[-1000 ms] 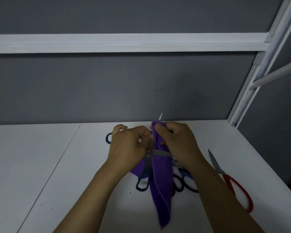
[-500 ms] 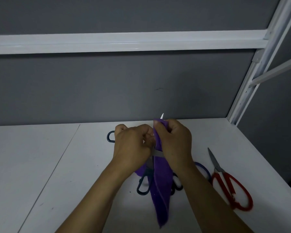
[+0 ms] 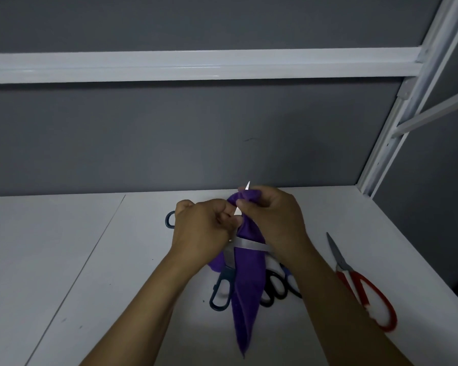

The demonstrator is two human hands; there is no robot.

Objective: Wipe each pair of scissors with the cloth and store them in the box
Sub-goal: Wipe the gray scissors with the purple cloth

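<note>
A: Quick, where's the cloth?
B: Purple cloth (image 3: pixel 249 281), ctr of frame, just below the middle. Top end is bunched in the R hand (image 3: pixel 273 220). The rest hangs in a long point toward bottom ctr, over the white table (image 3: pixel 64 260).
A: And the pair being wiped?
B: Dark-handled scissors (image 3: pixel 251 244), same spot, btwn both hands. Blades are spread wide. One points up, w/ its tip poking out above the cloth. The other runs across the cloth to the right, toward the R wrist. One handle loop sticks out left of the L hand (image 3: pixel 201 231). The other shows below that hand, just left of the cloth.
A: Grip?
B: L hand: fingers curled tight on the dark-handled scissors near the pivot. R hand: thumb & fingers pinch the cloth round the upright blade, w/ bare metal showing just under the fingertips.
A: Other pairs?
B: Red scissors (image 3: pixel 344 266) lie flat at right of frame, blades together, tip toward the grey wall (image 3: pixel 196 141), well apart from the hands. Black handles (image 3: pixel 266 303) & a bluish handle (image 3: pixel 287 274) peek out btwn the cloth and the R forearm, on the table. Can't tell how many pairs, the arm covers them.
A: Background?
B: Wall fills the top half. A white rail (image 3: pixel 196 66) runs left-right across the upper part. A white post (image 3: pixel 380 154) slants up at upper right.
</note>
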